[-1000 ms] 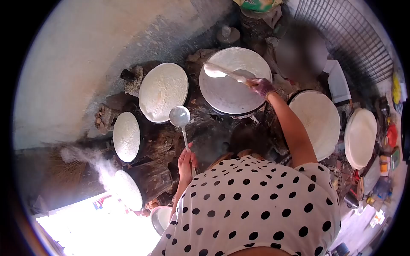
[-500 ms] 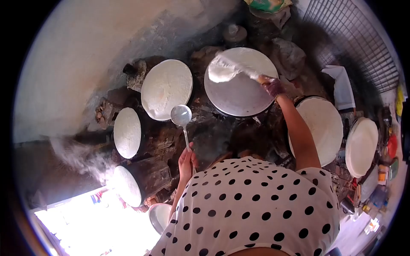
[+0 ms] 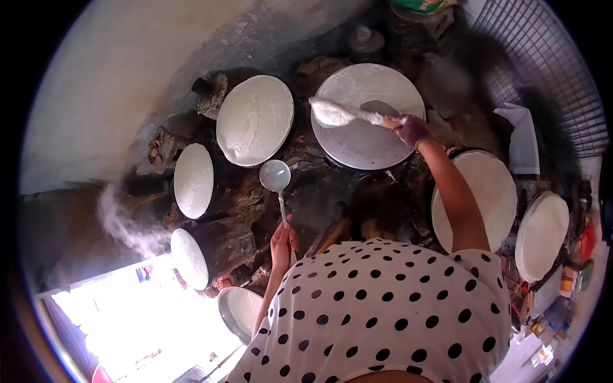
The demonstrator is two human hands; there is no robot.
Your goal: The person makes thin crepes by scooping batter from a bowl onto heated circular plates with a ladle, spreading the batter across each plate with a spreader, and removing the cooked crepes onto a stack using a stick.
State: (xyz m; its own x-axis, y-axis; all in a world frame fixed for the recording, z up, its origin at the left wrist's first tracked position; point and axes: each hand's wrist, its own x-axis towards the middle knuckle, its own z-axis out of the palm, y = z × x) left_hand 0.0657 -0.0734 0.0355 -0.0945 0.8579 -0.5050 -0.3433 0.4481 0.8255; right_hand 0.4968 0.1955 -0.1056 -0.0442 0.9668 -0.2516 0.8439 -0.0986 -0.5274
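My left hand (image 3: pixel 281 244) is closed around the long handle of a metal ladle (image 3: pixel 275 175), whose round bowl points away from me and looks wet and whitish. My right hand (image 3: pixel 410 131), in a dark maroon covering, grips the wooden end of a batter spreader (image 3: pixel 335 113). White batter coats the spreader's head, which is over the left part of a large round griddle (image 3: pixel 364 152). A thin layer of batter (image 3: pixel 383 78) covers the griddle's far side, while grey metal shows on the near side and in a patch near the middle.
Several white-covered round plates surround me: one (image 3: pixel 255 121) left of the griddle, another (image 3: pixel 193 180) farther left, one (image 3: pixel 479 198) under my right forearm. A pale bowl (image 3: pixel 241 313) sits by my left elbow. Steam (image 3: pixel 131 223) rises near a bright opening. A wire grid (image 3: pixel 543 64) stands at right.
The batter has gone from a patch at the griddle's left to a thin layer across its far side. The spreader's head has shifted slightly nearer. My left hand still holds the ladle.
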